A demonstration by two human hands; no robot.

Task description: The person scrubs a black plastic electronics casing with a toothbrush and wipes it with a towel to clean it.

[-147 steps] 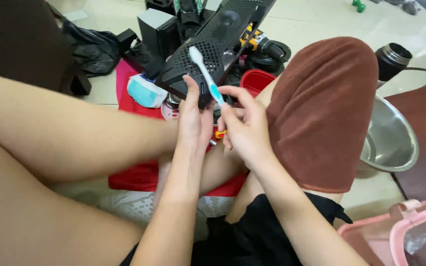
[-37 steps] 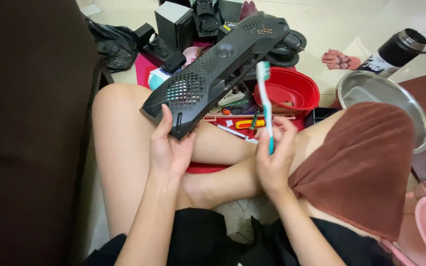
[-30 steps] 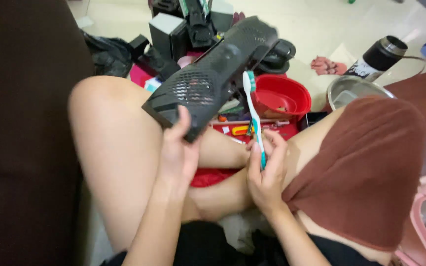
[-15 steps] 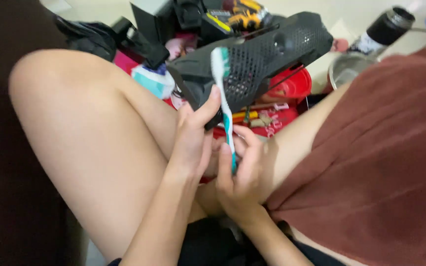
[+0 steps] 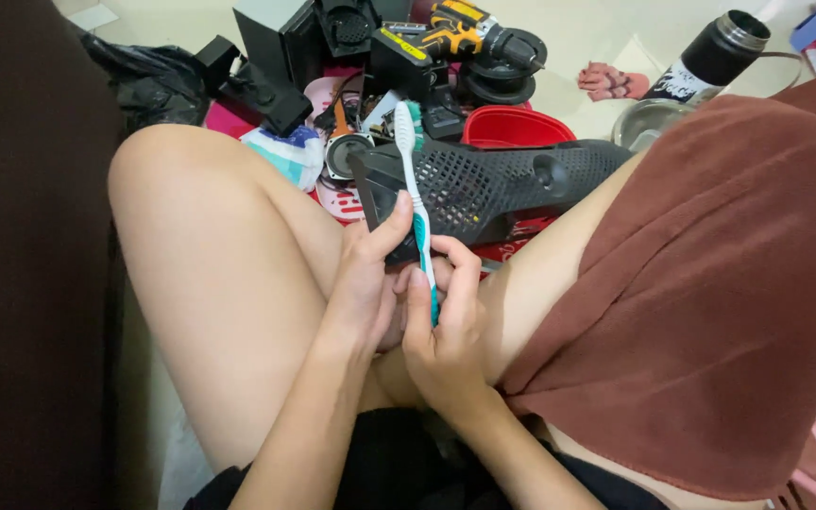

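At the centre of the frame the right hand has its grip pinched on the handle of a white and teal plastic toothbrush, bristles upward; the left hand has its grip closed on the near end of a black perforated plastic casing, thumb against the brush; the casing stretches right across the brown towel-covered thigh; a red plastic bowl sits behind on the floor.

The toothbrush is glossy white and teal plastic. The perforated cover is matt black plastic with a mesh of small holes. The towel is soft brown cloth. The bowl looks like shiny metal, the tub glossy red plastic, the bottle matt black.
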